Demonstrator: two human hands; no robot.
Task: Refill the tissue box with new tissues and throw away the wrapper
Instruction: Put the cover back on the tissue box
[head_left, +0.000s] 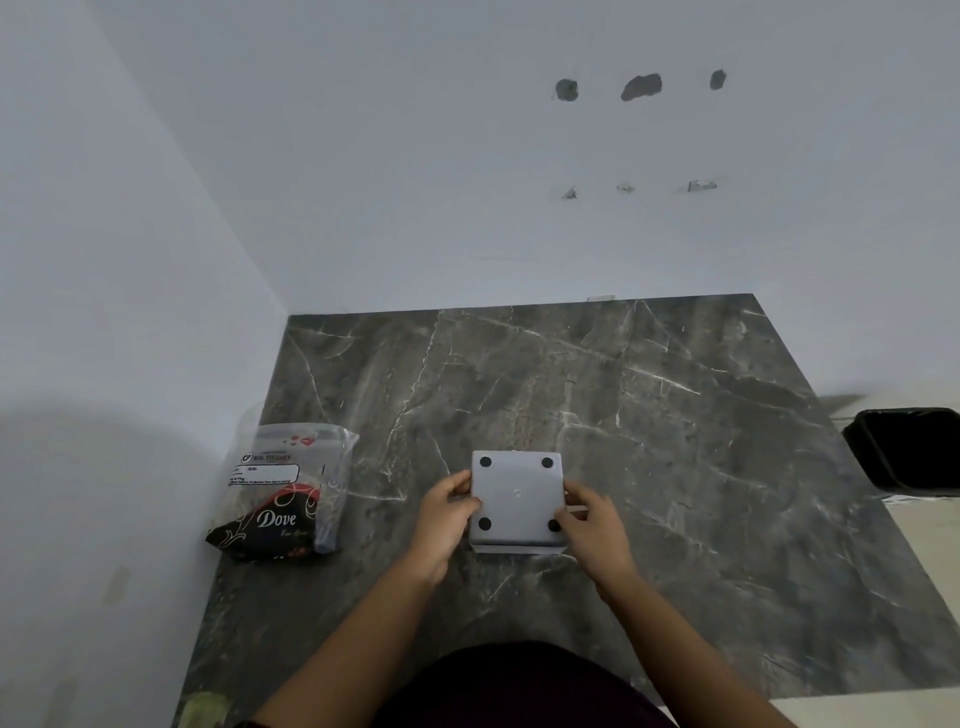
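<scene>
While both the left hand (445, 512) and right hand (589, 525) clasp the upturned tissue box (517, 496), its base likely needs prising off next, with the tissue pack (285, 491) left of it.

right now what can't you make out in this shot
- Tissue box, head view: upside down with its four feet up, so the opening and any contents are hidden.
- Tissue pack: small label print too blurred to read.
- Black bin: cut off by the right edge.
- Left hand and right hand cover the box sides.
</scene>
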